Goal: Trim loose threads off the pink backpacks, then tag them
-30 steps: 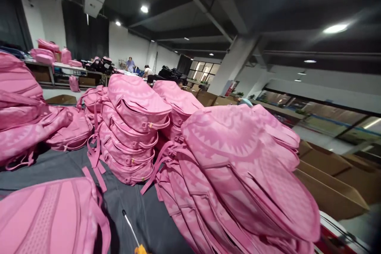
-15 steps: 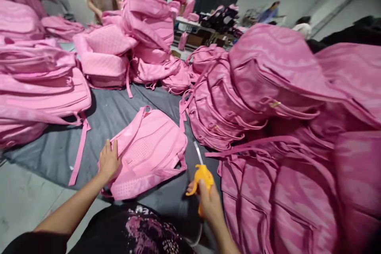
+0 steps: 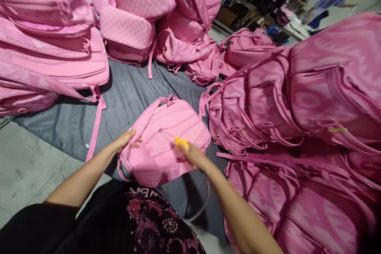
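A pink backpack (image 3: 178,117) lies in front of me with its padded, perforated back panel facing up. At its left edge my left hand (image 3: 127,139) is closed around a shoulder strap, the thumb on top and the fingertips reaching over the panel. My right hand (image 3: 192,154) grips a yellow air blow gun (image 3: 181,142) above the middle of the panel. The gun is blurred, and its nozzle cannot be made out. A thin clear hose (image 3: 205,202) hangs below my right wrist.
Pink backpacks are stacked at the left (image 3: 56,51), and rows of them (image 3: 262,95) stand along the right. Boxy pink bags (image 3: 127,27) sit at the back on the dark grey cloth (image 3: 127,91). A person (image 3: 327,6) works at a far table.
My right hand has brought the blow gun from beside the backpack to over its panel. My left hand has shifted from lying on the edge to gripping the strap. My view has tilted down.
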The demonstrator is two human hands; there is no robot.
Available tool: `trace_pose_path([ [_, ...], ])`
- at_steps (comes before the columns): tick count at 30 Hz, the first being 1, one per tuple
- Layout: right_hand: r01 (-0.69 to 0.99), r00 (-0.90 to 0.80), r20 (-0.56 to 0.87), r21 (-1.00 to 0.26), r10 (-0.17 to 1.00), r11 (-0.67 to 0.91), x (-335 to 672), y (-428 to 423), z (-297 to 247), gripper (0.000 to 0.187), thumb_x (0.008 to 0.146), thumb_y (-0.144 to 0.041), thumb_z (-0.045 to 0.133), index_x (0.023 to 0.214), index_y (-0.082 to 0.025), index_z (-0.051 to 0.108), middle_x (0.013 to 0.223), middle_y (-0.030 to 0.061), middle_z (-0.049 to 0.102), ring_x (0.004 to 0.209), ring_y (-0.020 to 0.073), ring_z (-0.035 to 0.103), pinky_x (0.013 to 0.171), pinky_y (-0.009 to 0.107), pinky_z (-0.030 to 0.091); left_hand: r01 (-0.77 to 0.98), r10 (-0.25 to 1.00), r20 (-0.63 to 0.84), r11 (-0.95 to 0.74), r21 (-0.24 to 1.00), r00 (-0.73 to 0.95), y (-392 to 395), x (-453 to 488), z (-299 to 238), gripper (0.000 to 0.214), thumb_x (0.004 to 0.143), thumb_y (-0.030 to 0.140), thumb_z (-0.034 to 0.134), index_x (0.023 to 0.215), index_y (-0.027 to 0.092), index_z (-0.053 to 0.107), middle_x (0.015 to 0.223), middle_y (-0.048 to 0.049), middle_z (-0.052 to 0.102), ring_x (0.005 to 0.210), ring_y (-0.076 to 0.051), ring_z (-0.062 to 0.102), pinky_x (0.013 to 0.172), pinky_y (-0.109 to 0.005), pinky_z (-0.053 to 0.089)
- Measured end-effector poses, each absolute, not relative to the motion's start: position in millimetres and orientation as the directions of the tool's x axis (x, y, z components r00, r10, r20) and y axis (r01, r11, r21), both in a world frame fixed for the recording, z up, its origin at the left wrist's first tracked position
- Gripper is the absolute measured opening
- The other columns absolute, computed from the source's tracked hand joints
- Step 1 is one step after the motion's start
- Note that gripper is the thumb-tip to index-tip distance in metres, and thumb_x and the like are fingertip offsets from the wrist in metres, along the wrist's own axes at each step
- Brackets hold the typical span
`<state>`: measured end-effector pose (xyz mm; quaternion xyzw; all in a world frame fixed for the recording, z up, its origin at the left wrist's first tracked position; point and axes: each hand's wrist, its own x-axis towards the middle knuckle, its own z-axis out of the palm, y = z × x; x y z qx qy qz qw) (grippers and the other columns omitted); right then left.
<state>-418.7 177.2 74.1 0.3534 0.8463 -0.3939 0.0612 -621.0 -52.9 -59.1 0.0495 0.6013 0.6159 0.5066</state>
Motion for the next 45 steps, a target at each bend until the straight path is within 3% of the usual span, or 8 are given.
trace_pose_path([
  [8, 0.603, -0.797, -0.435, -0.613, 0.419, 0.510, -451.1, 146.8, 96.7, 0.048, 0.092, -0.057, 0.045, 0.114, -0.021, 0.069, 0.076, 0.0056, 0.072, 0.073, 0.0207, 0.068, 0.077, 0.036, 0.056, -0.601, 0.631, -0.682, 0.398, 0.693, -0.369, -41.3, -641.2, -60.5, 0.063, 0.089, 0.069, 0.035, 0.082, 0.013, 0.064, 0.060, -0.0071, 0.063, 0.048, -0.015, 0.057, 0.047, -0.025, 0.040],
  [12, 0.561, -0.828, -0.397, -0.604, 0.396, 0.566, -458.8, 152.5, 101.5, 0.046, 0.091, -0.054, 0.050, 0.117, -0.021, 0.068, 0.104, 0.0079, 0.073, 0.095, 0.0224, 0.068, 0.090, 0.036, 0.052, 0.009, 0.677, -0.447, 0.556, 0.831, -0.585, -35.2, -616.2, -55.1, 0.062, 0.092, 0.062, 0.034, 0.117, 0.013, 0.063, 0.083, -0.0107, 0.067, 0.069, -0.021, 0.061, 0.066, -0.031, 0.047],
  [18, 0.837, -0.546, -0.204, -0.158, 0.812, 0.523, -395.9, 207.6, 131.7, 0.044, 0.093, -0.043, 0.051, 0.121, -0.012, 0.065, 0.099, 0.0148, 0.073, 0.092, 0.0271, 0.069, 0.082, 0.036, 0.052, 0.757, 0.879, -0.025, 0.424, 0.497, -0.476, -32.8, -572.5, -40.1, 0.065, 0.092, 0.058, 0.042, 0.148, 0.026, 0.041, 0.147, -0.0219, 0.037, 0.128, -0.040, 0.042, 0.102, -0.053, 0.034],
  [26, 0.835, -0.525, -0.415, -0.080, 0.743, 0.545, -333.3, 175.6, 135.1, 0.036, 0.091, -0.039, 0.056, 0.117, -0.017, 0.067, 0.105, 0.0125, 0.074, 0.098, 0.0262, 0.069, 0.088, 0.035, 0.052, 0.797, 0.989, 0.139, -0.118, 0.592, 0.043, -48.9, -492.9, -42.5, 0.083, 0.078, 0.049, 0.069, 0.150, 0.024, 0.035, 0.160, -0.0153, 0.025, 0.142, -0.037, 0.029, 0.112, -0.053, 0.029],
  [30, 0.813, -0.579, -0.408, -0.217, 0.706, 0.541, -301.0, 167.1, 141.1, 0.040, 0.093, -0.037, 0.050, 0.126, -0.018, 0.063, 0.119, 0.0112, 0.070, 0.107, 0.0254, 0.066, 0.095, 0.035, 0.049, 0.768, 0.989, -0.054, 0.143, 0.625, -0.140, -35.1, -475.5, -62.8, 0.071, 0.078, 0.029, 0.068, 0.144, 0.021, 0.044, 0.156, -0.0194, 0.033, 0.134, -0.041, 0.041, 0.104, -0.056, 0.037],
  [33, 0.876, -0.478, -0.310, -0.242, 0.822, 0.418, -260.5, 152.0, 139.1, 0.045, 0.093, -0.041, 0.048, 0.126, -0.015, 0.062, 0.099, 0.0123, 0.074, 0.086, 0.0254, 0.070, 0.079, 0.034, 0.054, 0.366, 0.930, -0.197, 0.308, 0.878, -0.309, -22.4, -494.6, -63.0, 0.048, 0.090, 0.038, 0.051, 0.133, 0.018, 0.055, 0.137, -0.0174, 0.057, 0.116, -0.031, 0.059, 0.096, -0.045, 0.048],
  [37, 0.867, -0.479, -0.633, -0.449, 0.608, 0.216, -218.2, 125.5, 123.4, 0.049, 0.092, -0.054, 0.045, 0.115, -0.016, 0.065, 0.056, 0.0012, 0.062, 0.042, 0.0170, 0.053, 0.044, 0.027, 0.045, -0.104, 0.798, -0.536, 0.530, 0.842, -0.276, -13.6, -502.4, -55.9, 0.059, 0.099, 0.047, 0.020, 0.121, 0.008, 0.057, 0.088, -0.0176, 0.072, 0.062, -0.020, 0.063, 0.062, -0.035, 0.053],
  [45, 0.839, -0.544, -0.260, -0.187, 0.798, 0.511, -218.3, 140.1, 106.0, 0.044, 0.094, -0.047, 0.049, 0.123, -0.015, 0.061, 0.102, 0.0165, 0.072, 0.094, 0.0295, 0.069, 0.078, 0.033, 0.050, 0.605, 0.869, -0.091, 0.410, 0.683, -0.486, -12.5, -419.9, -52.1, 0.050, 0.090, 0.037, 0.054, 0.139, 0.031, 0.051, 0.124, -0.0141, 0.056, 0.118, -0.034, 0.053, 0.091, -0.045, 0.046],
])
